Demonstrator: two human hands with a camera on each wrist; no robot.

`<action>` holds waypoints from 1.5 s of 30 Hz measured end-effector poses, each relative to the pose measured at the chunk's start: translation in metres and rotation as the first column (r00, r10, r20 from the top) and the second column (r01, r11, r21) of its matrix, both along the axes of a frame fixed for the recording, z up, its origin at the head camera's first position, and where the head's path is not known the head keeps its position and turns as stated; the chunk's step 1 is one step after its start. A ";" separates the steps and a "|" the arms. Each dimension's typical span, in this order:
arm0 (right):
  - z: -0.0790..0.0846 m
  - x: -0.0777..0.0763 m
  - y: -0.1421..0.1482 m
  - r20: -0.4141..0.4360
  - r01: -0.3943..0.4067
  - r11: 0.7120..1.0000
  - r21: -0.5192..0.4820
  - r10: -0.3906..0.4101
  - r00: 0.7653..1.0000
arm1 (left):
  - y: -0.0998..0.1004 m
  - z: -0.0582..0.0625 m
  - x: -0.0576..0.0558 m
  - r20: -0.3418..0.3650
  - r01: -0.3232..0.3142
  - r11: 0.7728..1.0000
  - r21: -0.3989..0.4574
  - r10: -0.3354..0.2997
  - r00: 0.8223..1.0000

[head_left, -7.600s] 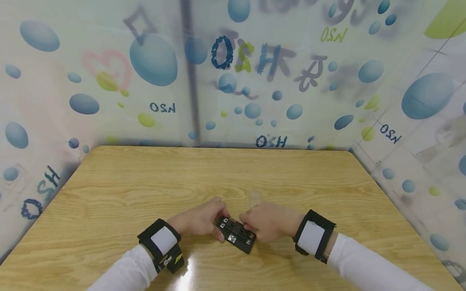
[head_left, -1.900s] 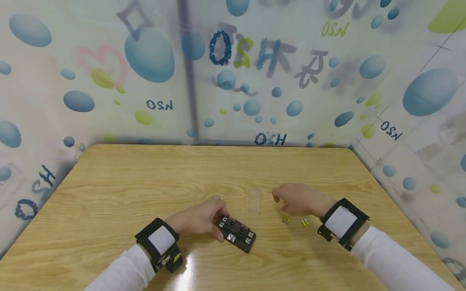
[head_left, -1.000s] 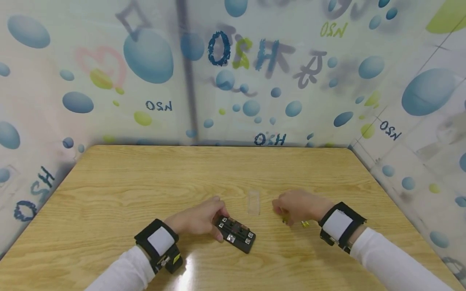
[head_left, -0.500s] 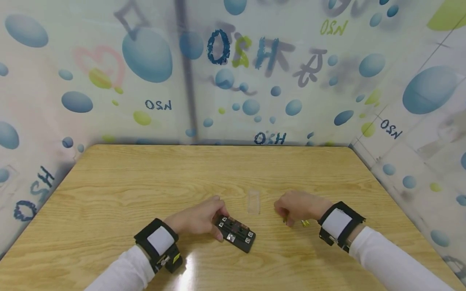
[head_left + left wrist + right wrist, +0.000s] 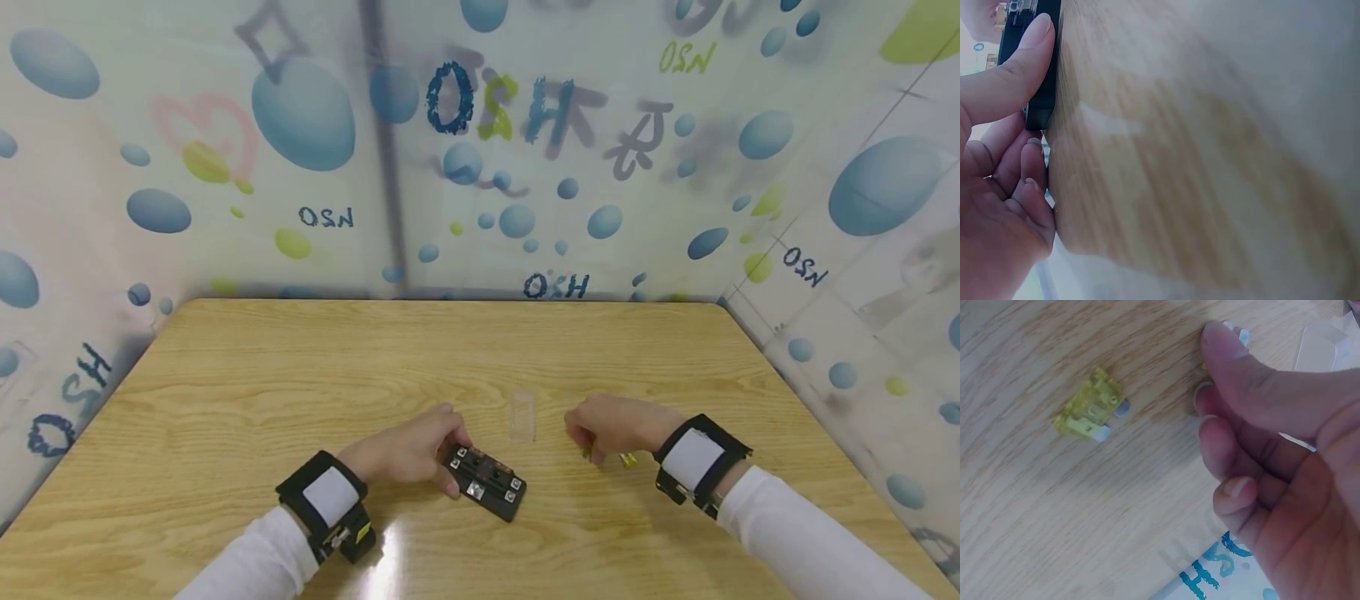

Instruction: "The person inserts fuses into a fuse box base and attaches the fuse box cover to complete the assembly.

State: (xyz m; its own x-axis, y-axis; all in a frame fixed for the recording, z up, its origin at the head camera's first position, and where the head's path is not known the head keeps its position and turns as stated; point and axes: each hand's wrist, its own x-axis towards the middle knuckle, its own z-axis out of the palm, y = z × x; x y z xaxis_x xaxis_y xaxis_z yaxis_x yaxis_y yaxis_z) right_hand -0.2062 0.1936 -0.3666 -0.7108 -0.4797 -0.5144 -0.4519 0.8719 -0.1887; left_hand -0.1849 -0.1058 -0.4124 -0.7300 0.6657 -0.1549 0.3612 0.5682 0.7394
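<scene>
My left hand (image 5: 408, 450) grips the left end of a black fuse block (image 5: 487, 482) between thumb and fingers. The block lies slanted on the table, with metal terminals along it. In the left wrist view the thumb presses on the edge of the block (image 5: 1041, 103). Farther right, my right hand (image 5: 618, 425) is low over the table and pinches a yellow blade fuse. Its two metal prongs (image 5: 1242, 336) stick out past the thumb in the right wrist view; most of its body is hidden. A second yellow blade fuse (image 5: 1092, 407) lies on the wood beside that hand.
A clear plastic cover (image 5: 522, 417) lies flat between the two hands, behind the block. The wooden table (image 5: 337, 350) ends at a patterned wall sheet (image 5: 480, 208) at the back and sides.
My right hand left the fuse block and moved right to the fuses. From hovering above them it came down and took hold of one. The left hand and block stayed put.
</scene>
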 end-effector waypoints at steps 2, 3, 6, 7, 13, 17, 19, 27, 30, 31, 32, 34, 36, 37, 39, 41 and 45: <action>0.000 -0.001 0.000 0.000 0.012 1.000 0.000 -0.012 1.000 | 0.000 0.000 0.000 0.003 0.000 1.000 0.004 0.000 1.000; 0.000 -0.001 -0.001 0.000 0.016 1.000 0.000 -0.016 1.000 | 0.000 0.000 0.000 0.004 0.000 1.000 0.005 0.000 1.000; 0.000 -0.002 -0.001 -0.002 0.032 0.999 -0.002 -0.032 0.999 | 0.000 0.001 0.000 0.008 -0.002 1.000 0.005 0.002 1.000; 0.000 -0.002 0.000 -0.003 0.025 1.000 -0.007 -0.025 1.000 | 0.000 0.001 0.000 0.009 -0.003 1.000 0.004 0.003 1.000; 0.001 -0.002 0.003 0.002 0.009 0.999 -0.039 -0.008 1.000 | 0.000 0.001 0.000 -0.002 0.007 1.000 0.011 -0.007 1.000; 0.004 -0.003 0.005 -0.008 -0.008 0.998 -0.065 0.007 1.000 | 0.000 0.001 0.000 -0.005 0.012 1.000 0.016 -0.012 1.000; 0.005 -0.003 0.007 -0.017 -0.032 0.996 -0.079 0.031 0.999 | 0.000 0.001 0.000 -0.009 0.013 1.000 0.016 -0.013 1.000; 0.004 -0.005 0.013 -0.052 -0.061 0.993 -0.106 0.056 0.997 | 0.000 -0.001 -0.001 -0.016 0.011 1.000 0.005 -0.011 1.000; 0.004 -0.004 0.015 -0.067 -0.071 0.991 -0.109 0.064 0.996 | 0.001 -0.001 -0.001 -0.022 0.015 1.000 0.006 -0.014 1.000; 0.004 -0.004 0.015 -0.074 -0.073 0.991 -0.109 0.065 0.995 | 0.001 -0.001 -0.001 -0.021 0.015 1.000 0.007 -0.015 1.000; 0.004 -0.004 0.016 -0.086 -0.081 0.990 -0.111 0.072 0.994 | 0.001 -0.001 -0.002 -0.022 0.017 1.000 0.008 -0.017 1.000; 0.005 -0.004 0.016 -0.120 -0.096 0.989 -0.113 0.082 0.989 | 0.001 -0.001 -0.002 -0.020 0.018 1.000 0.008 -0.018 1.000; 0.005 -0.004 0.016 -0.154 -0.096 0.990 -0.104 0.079 0.985 | 0.000 -0.001 -0.002 -0.016 0.017 1.000 0.008 -0.017 1.000; 0.005 -0.004 0.015 -0.169 -0.092 0.991 -0.096 0.075 0.983 | 0.000 -0.001 -0.001 -0.015 0.017 1.000 0.008 -0.017 1.000; 0.006 -0.003 0.014 -0.188 -0.076 0.994 -0.079 0.060 0.980 | 0.000 -0.001 -0.001 -0.015 0.017 1.000 0.008 -0.017 1.000; 0.006 -0.003 0.014 -0.190 -0.058 0.996 -0.066 0.044 0.981 | 0.001 -0.001 -0.001 -0.014 0.016 1.000 0.007 -0.016 1.000; 0.005 -0.002 0.013 -0.176 -0.046 0.997 -0.069 0.033 0.984 | 0.001 -0.001 -0.001 -0.012 0.015 1.000 0.007 -0.015 1.000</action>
